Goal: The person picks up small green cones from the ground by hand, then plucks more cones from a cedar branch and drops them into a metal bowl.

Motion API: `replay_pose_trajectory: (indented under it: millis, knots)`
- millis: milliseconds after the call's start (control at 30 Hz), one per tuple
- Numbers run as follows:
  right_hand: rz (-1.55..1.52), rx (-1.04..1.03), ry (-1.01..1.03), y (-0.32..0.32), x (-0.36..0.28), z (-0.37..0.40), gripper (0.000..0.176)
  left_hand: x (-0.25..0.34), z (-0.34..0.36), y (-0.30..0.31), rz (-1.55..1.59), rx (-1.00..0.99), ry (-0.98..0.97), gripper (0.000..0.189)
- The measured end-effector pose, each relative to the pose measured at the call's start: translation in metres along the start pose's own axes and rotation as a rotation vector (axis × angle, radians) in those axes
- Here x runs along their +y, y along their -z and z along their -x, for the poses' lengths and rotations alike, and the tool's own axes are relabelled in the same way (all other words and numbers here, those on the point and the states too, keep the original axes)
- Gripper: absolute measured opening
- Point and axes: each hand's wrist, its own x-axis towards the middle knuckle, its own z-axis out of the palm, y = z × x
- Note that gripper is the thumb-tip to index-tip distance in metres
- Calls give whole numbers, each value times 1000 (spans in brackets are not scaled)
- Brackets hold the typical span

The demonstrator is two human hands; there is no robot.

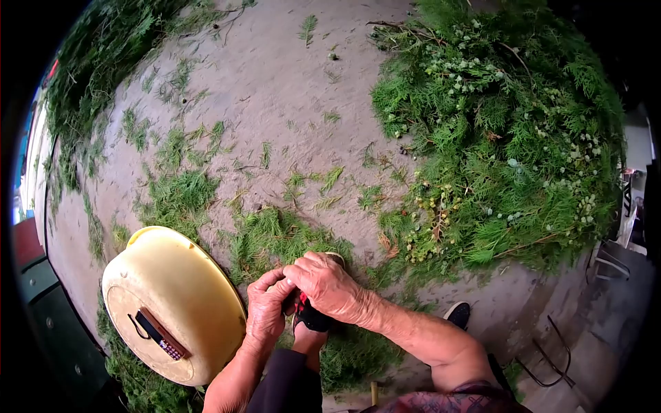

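Observation:
My left hand [264, 306] and my right hand [326, 288] meet in front of me, their fingertips pinched together. What lies between the fingers, if anything, is hidden. Below them is a dark shoe [313, 319] with red on it, on one of my feet. Small green conifer sprigs [279, 234] lie scattered just beyond my hands. To the left of my left hand, an upturned cream-yellow plastic basin [175, 275] rests over some greenery. On its base sits a narrow brown-and-black item [161, 334] with a strap.
A large heap of leafy conifer branches [496, 144] with pale cones fills the right. Another pile of branches [103, 62] lies at the far left. Grey concrete floor [275, 82] runs between them. Bent metal rods [551, 358] stand at lower right, a dark green box [65, 330] at left.

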Motion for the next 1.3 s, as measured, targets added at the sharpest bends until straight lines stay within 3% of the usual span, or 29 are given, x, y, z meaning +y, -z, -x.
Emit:
replay_pose_trajectory:
  millis: [100,167,233,300,333,433,500,533,567,633,700,733,833,900,933,1067,1167,1267,1300]
  knots:
    - [-259,-43,-63,-1,5,-3,29,3,2,5,16,7,-6,15]
    - [-427,-97,-298,10,17,-6,36,5,4,6,71,16,11,17]
    - [-82,-157,-162,29,53,-15,29,7,2,18,189,-87,14,22]
    - [254,93,-101,49,91,-28,29,5,1,23,273,-100,74,24]
    - [430,134,-210,65,115,-45,34,5,2,24,294,-118,86,23]
    - [538,177,-688,122,164,-84,69,7,6,22,324,-140,135,23]
    - [447,140,-852,136,189,-88,79,6,6,22,329,-162,133,23]
    - [459,107,-801,131,191,-83,80,6,6,23,372,-168,144,23]
    - [421,68,-824,119,191,-77,77,4,5,24,378,-183,142,23]
    - [412,95,-615,82,165,-55,65,1,2,27,389,-217,142,24]
    - [466,-68,-462,44,133,-15,49,1,3,25,406,-253,152,25]
    - [391,-50,-397,27,120,8,44,0,5,25,414,-268,161,25]
    - [67,194,-407,12,97,39,24,-4,6,29,377,-290,152,26]
    - [21,423,-563,31,107,32,16,-7,8,31,346,-286,151,26]
    - [179,543,-522,40,125,27,12,-9,9,31,324,-284,144,26]
    - [406,742,-524,94,189,-20,17,-10,8,30,275,-281,129,27]
    - [493,635,-420,99,217,-35,21,-3,8,28,278,-270,106,27]
    - [514,618,-632,98,214,-33,24,-2,5,30,316,-283,87,23]
    - [500,633,-566,98,206,-33,25,-3,4,30,333,-253,92,22]
